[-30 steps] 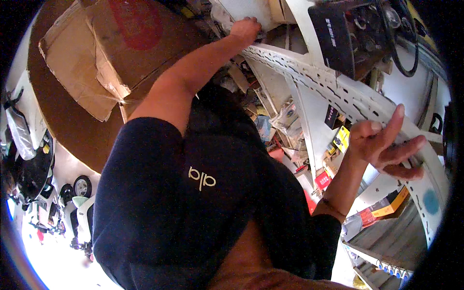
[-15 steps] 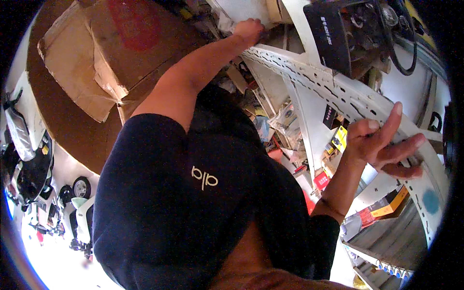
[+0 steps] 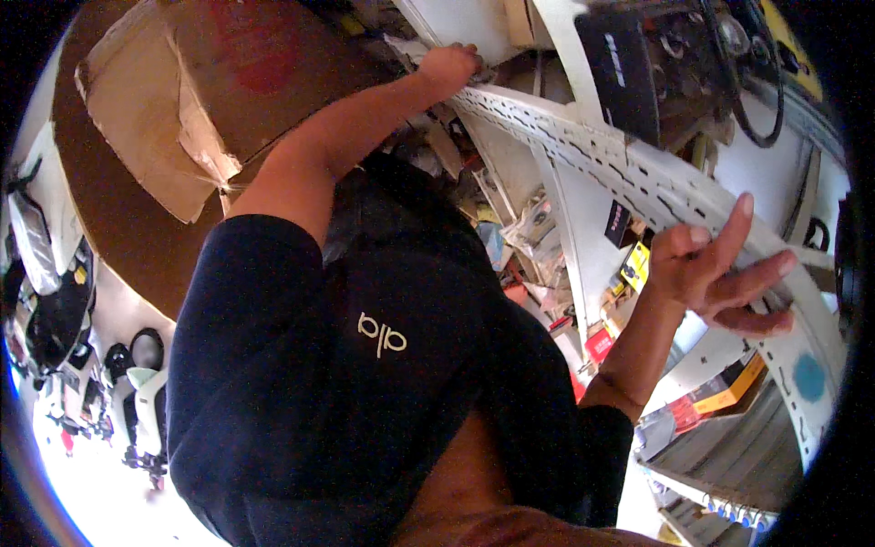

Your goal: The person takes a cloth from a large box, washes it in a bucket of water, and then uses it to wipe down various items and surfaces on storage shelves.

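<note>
My left hand [image 3: 450,70] reaches far out to the end of a white perforated metal shelf beam [image 3: 583,146]. Its fingers are curled closed, and a small greyish bit shows at their tips; I cannot make out what it is. Close to the hand lies an open shelf compartment [image 3: 538,84] with a small piece of cardboard above. My right hand [image 3: 720,281] is held over the near part of the same beam, with its fingers spread and nothing in them. Whether it touches the metal I cannot tell.
A large brown carton [image 3: 301,82] with a torn flap fills the upper left. A black box [image 3: 620,68] and a looped black cable [image 3: 761,128] are at the upper right. Packed parts [image 3: 542,223] sit on lower shelves. Scooters [image 3: 137,401] stand at the far left.
My left hand has drawn back a little to the left and down, away from the compartment. My right hand keeps its spread pose and has hardly moved.
</note>
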Available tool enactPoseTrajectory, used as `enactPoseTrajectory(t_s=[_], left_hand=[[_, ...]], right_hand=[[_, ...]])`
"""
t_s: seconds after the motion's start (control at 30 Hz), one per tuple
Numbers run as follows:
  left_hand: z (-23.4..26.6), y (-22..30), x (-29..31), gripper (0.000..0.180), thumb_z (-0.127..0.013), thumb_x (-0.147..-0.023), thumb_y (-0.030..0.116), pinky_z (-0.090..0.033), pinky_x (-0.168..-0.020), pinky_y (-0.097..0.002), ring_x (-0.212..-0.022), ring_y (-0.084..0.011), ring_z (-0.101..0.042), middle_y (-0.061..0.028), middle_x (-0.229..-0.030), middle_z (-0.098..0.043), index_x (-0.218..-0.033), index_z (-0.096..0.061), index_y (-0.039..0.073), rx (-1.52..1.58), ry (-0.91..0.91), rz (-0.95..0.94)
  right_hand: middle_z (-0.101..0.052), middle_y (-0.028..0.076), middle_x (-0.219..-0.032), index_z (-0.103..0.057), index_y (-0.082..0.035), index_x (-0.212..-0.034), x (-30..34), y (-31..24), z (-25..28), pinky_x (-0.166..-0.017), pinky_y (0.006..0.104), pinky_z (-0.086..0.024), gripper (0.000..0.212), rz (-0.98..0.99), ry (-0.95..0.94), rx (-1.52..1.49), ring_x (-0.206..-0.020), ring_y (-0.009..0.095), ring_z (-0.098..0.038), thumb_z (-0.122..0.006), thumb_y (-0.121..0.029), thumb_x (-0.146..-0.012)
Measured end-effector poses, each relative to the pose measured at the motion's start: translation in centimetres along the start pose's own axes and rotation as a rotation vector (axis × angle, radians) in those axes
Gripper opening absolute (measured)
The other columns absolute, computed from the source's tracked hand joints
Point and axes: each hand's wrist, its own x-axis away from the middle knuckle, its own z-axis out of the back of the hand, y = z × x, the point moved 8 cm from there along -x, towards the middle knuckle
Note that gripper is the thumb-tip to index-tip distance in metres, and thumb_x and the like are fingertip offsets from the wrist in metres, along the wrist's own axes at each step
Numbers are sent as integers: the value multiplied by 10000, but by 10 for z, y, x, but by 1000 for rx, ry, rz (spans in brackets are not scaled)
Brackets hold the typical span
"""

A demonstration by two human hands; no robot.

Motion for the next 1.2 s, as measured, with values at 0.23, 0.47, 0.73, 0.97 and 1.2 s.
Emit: enactPoseTrajectory(t_s=[0.23, 0.47, 0.73, 0.97, 1.2], left_hand=[[8, -25, -56, 159, -571, -770, 142, -520, -729, -411, -922, -284, -609, -90, -970, -601, -902, -655, 115, 121, 139, 231], [31, -72, -121, 217, -534, -827, 258, -526, -749, -436, -918, -315, -628, -124, -978, -640, -926, -655, 106, 169, 246, 432], [31, -53, -109, 179, -581, -790, 186, -518, -741, -421, -931, -282, -624, -96, -985, -625, -931, -673, 126, 259, 153, 392], [22, -40, -100, 225, -552, -819, 245, -530, -718, -440, -915, -297, -632, -123, -976, -637, -944, -656, 90, 178, 179, 276], [47, -104, -158, 218, -606, -773, 180, -514, -721, -436, -859, -322, -609, -179, -946, -624, -916, -640, 20, 162, 250, 445]], right_hand=[[-475, 143, -1328, -692, -198, -978, 2, -1, 5, -1060, 555, -137, 373, 31, 84, -12, -1336, 380, -221, -348, -260, -849], [-462, 168, -1337, -682, -150, -991, -2, -7, 6, -1050, 567, -127, 411, 75, 90, 13, -1352, 373, -190, -306, -276, -885], [-484, 186, -1306, -668, -102, -1004, -5, -16, 4, -1054, 565, -125, 413, 105, 98, 55, -1332, 351, -255, -303, -262, -897], [-502, 185, -1284, -662, -79, -1003, -4, -12, 9, -1054, 564, -136, 409, 105, 92, 92, -1309, 342, -313, -307, -260, -910], [-602, 57, -1072, -311, -79, -1310, -9, -32, 5, -984, 684, -190, 469, 339, 126, 195, -1165, 475, -446, -501, -260, -922]])
